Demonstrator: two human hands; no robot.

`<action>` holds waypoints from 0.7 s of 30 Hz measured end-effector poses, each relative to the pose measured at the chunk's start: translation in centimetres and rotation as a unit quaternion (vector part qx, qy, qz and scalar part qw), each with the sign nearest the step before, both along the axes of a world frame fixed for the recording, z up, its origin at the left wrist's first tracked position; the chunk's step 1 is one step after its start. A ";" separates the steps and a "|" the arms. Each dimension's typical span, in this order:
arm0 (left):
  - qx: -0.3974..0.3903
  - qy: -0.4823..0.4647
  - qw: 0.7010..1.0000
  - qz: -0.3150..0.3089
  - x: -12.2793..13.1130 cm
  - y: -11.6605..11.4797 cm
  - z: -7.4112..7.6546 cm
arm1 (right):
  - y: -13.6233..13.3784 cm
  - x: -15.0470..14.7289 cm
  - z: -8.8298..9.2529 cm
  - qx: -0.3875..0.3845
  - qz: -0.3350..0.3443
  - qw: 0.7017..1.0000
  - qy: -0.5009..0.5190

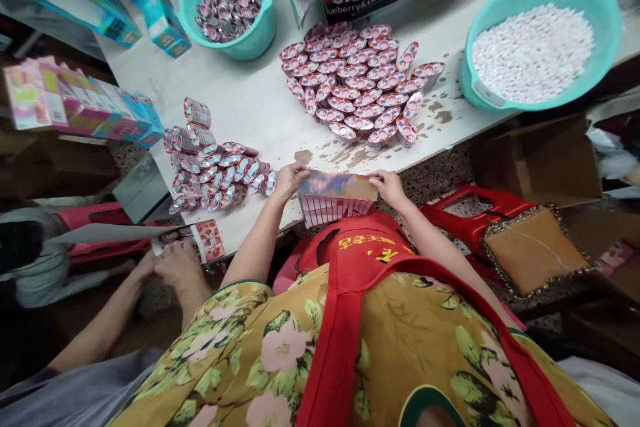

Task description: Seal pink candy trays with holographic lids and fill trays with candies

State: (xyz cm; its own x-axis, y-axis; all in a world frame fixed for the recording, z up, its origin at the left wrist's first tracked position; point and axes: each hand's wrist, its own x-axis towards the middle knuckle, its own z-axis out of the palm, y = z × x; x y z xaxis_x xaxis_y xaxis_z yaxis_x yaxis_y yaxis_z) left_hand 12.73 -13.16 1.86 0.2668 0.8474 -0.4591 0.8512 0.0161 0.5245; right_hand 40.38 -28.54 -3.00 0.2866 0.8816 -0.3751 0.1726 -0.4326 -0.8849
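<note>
At the table's near edge, a small cardboard box (336,209) with a shiny, rainbow-silver flap and pink-and-white striped side sits between my hands. My left hand (290,181) pinches the flap's left end, and my right hand (390,188) grips its right end with thumb and fingers. Whether the box has anything inside is hidden. Beyond it stands a large cluster of small pink-and-silver packs (357,83) with oval tops. To the left of my left hand lies a heap of similar packs (215,173), some tipped on their sides.
A teal basin (267,20) holds small metallic pieces; another teal basin (467,80) holds white pellets. Folded colourful cartons (80,103) line the left. A co-worker's hands (175,265) hold a printed carton at lower left. A red stool (470,203) stands right.
</note>
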 end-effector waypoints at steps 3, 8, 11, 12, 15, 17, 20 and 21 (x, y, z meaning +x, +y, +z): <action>0.044 0.072 0.996 0.000 -1.1 1.0 -0.3 | 1.7 -0.7 -0.7 -0.028 -0.029 0.999 0.013; 0.117 0.142 0.983 -0.010 0.7 2.6 -0.7 | 3.5 0.2 -1.0 -0.077 -0.083 0.992 0.061; 0.196 0.088 0.973 -0.080 3.7 2.6 -1.3 | 3.8 0.8 -0.8 -0.067 -0.088 0.992 0.061; 0.205 0.047 0.970 -0.121 4.9 2.2 -1.5 | 3.7 0.9 -0.7 -0.064 -0.088 0.993 0.056; 0.202 -0.062 0.948 -0.237 8.9 -0.1 -2.1 | 3.1 1.2 -0.4 -0.068 -0.084 0.993 0.050; 0.200 -0.088 0.935 -0.280 11.2 -2.0 -2.6 | 2.8 1.3 -0.1 -0.080 -0.083 0.992 0.059; 0.181 -0.081 0.932 -0.304 13.4 -3.9 -3.5 | 2.7 1.4 0.1 -0.102 -0.091 0.988 0.075; 0.177 -0.076 0.932 -0.306 13.7 -4.2 -3.9 | 2.8 1.4 0.2 -0.111 -0.099 0.985 0.082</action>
State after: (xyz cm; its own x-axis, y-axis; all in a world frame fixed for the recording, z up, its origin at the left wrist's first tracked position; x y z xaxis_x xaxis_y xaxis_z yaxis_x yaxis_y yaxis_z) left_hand 26.43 -17.34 -2.05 0.7889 0.6069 -0.0961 0.5597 -0.6453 0.5199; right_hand 41.79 -25.71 -2.83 0.3649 0.7055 -0.6076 -0.0719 -0.6293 -0.7738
